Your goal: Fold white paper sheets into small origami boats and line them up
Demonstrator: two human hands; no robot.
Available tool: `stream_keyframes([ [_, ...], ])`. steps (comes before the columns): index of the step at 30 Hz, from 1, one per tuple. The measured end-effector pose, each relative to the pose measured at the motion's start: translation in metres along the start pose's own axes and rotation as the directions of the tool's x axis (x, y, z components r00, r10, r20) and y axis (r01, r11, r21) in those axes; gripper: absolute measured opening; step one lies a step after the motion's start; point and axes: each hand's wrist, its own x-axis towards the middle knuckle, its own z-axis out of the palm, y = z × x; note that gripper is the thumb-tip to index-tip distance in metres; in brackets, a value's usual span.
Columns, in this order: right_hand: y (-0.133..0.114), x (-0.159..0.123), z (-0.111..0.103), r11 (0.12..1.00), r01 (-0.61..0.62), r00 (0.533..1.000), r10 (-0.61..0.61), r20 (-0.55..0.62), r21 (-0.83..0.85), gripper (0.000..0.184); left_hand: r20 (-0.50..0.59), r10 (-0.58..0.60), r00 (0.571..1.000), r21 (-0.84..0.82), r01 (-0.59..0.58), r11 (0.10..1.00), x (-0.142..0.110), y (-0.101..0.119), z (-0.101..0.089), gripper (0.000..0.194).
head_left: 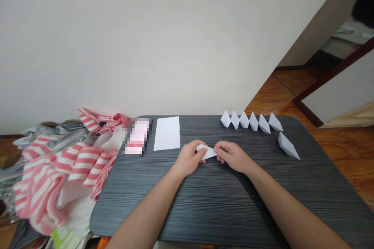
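Between my two hands, a small piece of folded white paper [209, 152] is held just above the dark table. My left hand [191, 157] grips its left part, thumb on top and fingers beneath. At its right corner, my right hand [230, 155] pinches the tip. A flat white sheet of paper [167, 133] lies to the left of my hands. Folded paper boats [244, 120] stand in a row at the back right, several of them side by side. Another paper boat [288, 146] sits apart, nearer to me and farther right.
The dark wood-grain table [204, 210] stands against a pale wall [163, 46]. A blurred-out pink and white object [138, 136] lies at its left back edge. Red-and-white striped cloth [84, 163] and bags are heaped left of the table. Wooden floor [270, 93] shows at right.
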Motion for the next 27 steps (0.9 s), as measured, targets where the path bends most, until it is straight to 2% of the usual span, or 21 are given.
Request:
stream_keyframes([
  [6, -0.0003, 0.0003, 0.0008, 1.0, 0.012, 1.0, -0.012, -0.002, -0.02, 0.016, 0.009, 0.027, 1.0, 0.048, -0.028, 0.998, -0.0007, 0.0022, 0.001, 0.026],
  [15, -0.0024, 0.001, 0.0008, 0.999, 0.02, 1.0, -0.02, 0.013, -0.041, 0.018, 0.026, 0.039, 0.999, 0.061, -0.04, 0.997, -0.0014, 0.0072, 0.0002, 0.024],
  [27, -0.0051, 0.0002, 0.0019, 0.994, 0.044, 0.999, -0.045, -0.015, -0.103, 0.018, -0.008, 0.091, 0.996, 0.208, -0.088, 0.974, -0.0012, 0.0089, 0.001, 0.025],
])
